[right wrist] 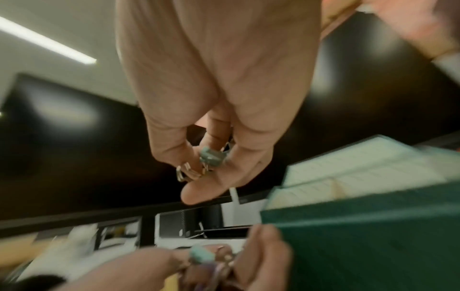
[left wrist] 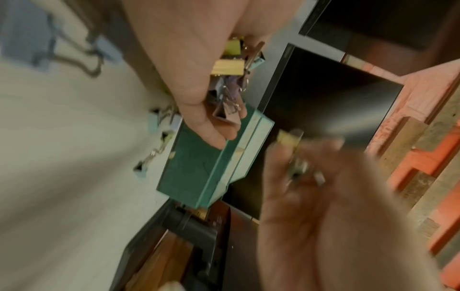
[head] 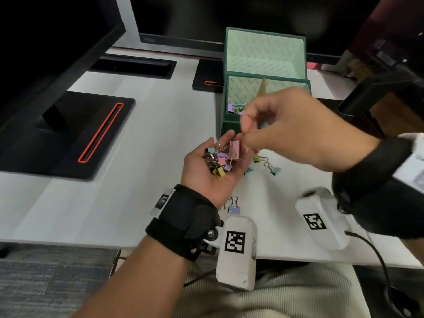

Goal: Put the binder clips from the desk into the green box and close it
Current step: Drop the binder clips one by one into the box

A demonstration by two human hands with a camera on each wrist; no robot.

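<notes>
My left hand lies palm up over the desk, fingers cupped round a heap of coloured binder clips, with a pink clip on top. Just above that heap, my right hand pinches a few clips; the right wrist view shows a teal clip and silver handles in its curled fingers. The green box stands open behind the hands, its lid upright, with a few clips in its left corner. Loose clips lie on the desk under my right hand, and a blue clip by my left wrist.
The white desk carries two black monitor bases, a large one at left and another beside the box. Dark screens stand behind. A black chair arm reaches in from the right, close to the box.
</notes>
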